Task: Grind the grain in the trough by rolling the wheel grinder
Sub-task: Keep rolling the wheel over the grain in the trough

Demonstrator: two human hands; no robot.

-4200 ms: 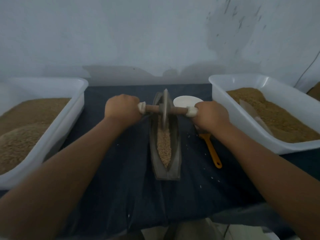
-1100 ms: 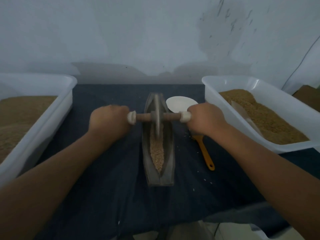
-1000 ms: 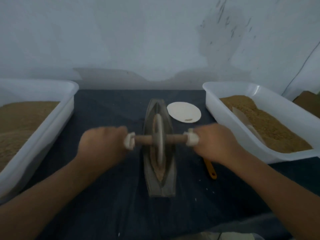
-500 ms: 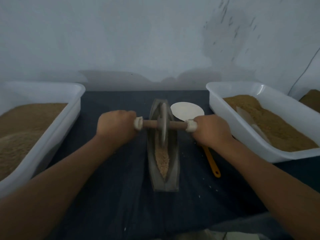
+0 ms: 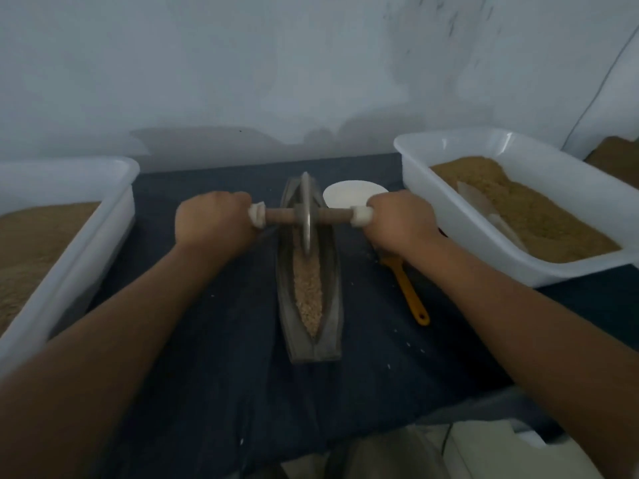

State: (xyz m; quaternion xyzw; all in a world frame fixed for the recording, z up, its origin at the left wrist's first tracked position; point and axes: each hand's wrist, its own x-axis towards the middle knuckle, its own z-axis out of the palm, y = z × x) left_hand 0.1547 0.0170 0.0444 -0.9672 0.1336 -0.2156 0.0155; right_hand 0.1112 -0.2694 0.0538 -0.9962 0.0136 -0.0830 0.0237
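Dark-clothed table [image 5: 214,357], pale wall behind. Trough [image 5: 333,305] sits mid-table, its long axis running from the near edge toward the far edge. Grain [image 5: 307,292] shows in its near half, and the kernels look coarse and mostly whole. Wheel grinder [image 5: 305,209] stands upright in the trough's far end, rim down in the groove.

Judgement: grinding is under way but not near done, with many passes left. A few stray kernels lie on the cloth.

Left hand [image 5: 211,223] is wrapped tight round the left axle end. Right hand [image 5: 401,223] is clamped likewise on the right end. White tubs of brown meal stand at the left edge [image 5: 86,254] and right edge [image 5: 466,236].
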